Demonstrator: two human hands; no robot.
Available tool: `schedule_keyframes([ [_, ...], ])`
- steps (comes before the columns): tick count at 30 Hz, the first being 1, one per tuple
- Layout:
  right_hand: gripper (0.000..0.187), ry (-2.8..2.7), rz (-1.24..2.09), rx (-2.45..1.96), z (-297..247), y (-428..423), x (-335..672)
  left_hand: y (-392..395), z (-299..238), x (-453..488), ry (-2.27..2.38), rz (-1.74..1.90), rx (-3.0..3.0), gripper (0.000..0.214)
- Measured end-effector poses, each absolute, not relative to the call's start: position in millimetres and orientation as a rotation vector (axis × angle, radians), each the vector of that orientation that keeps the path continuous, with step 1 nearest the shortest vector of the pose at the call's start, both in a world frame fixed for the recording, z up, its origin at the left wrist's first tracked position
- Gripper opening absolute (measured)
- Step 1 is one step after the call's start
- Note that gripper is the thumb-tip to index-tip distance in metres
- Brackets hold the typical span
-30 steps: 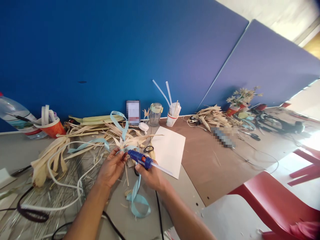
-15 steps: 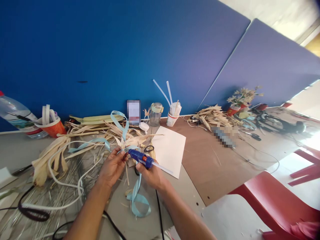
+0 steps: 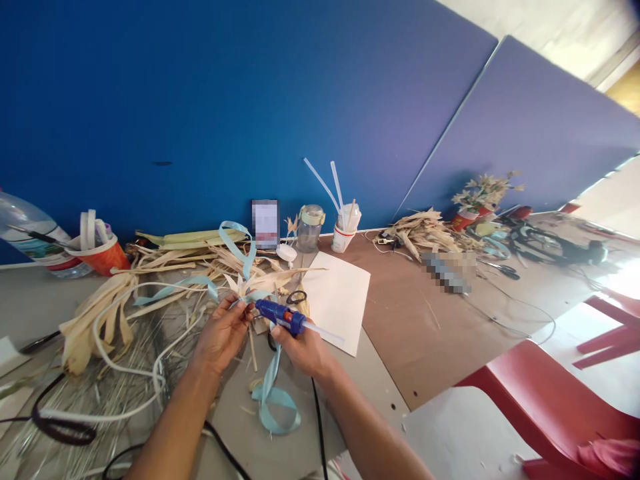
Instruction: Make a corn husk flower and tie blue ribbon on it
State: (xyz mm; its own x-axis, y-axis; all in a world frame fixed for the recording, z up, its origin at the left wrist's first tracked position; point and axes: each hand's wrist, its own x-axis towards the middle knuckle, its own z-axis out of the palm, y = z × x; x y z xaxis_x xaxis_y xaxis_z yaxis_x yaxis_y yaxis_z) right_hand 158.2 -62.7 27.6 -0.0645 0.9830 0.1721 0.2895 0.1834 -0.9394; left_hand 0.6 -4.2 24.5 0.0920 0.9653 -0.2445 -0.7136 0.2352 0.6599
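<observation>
My right hand [image 3: 303, 351] grips a blue hot glue gun [image 3: 280, 315] with a clear glue stick poking out of its back; the nozzle points left toward my left hand. My left hand [image 3: 223, 333] pinches a small dried-husk piece [image 3: 245, 288] together with a light blue ribbon [image 3: 273, 393] that trails down and loops on the table. Both hands hover above the grey table near its middle. The glue gun's black cord [image 3: 317, 420] runs down toward me.
Dried corn husks [image 3: 110, 313] and a white cord [image 3: 131, 363] cover the left. Scissors [image 3: 297, 297] lie by a white sheet [image 3: 336, 300]. A red cup [image 3: 100, 255], bottle [image 3: 30, 241], jar [image 3: 310, 228] and cup of glue sticks [image 3: 345, 233] line the blue wall. Red chair [image 3: 540, 407] at right.
Almost nothing differs; both hands and the glue gun have shifted very slightly, keeping the same hold.
</observation>
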Motion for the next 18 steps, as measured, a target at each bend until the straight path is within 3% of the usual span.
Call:
schedule_keyframes([
  [11,0.029,-1.481,1.029,-1.188,32,-65,159,-4,26,1,0.700,1.322,0.417,0.024],
  [18,0.046,-0.931,1.241,-1.139,31,-62,175,-6,29,0,0.716,1.282,0.342,0.023],
])
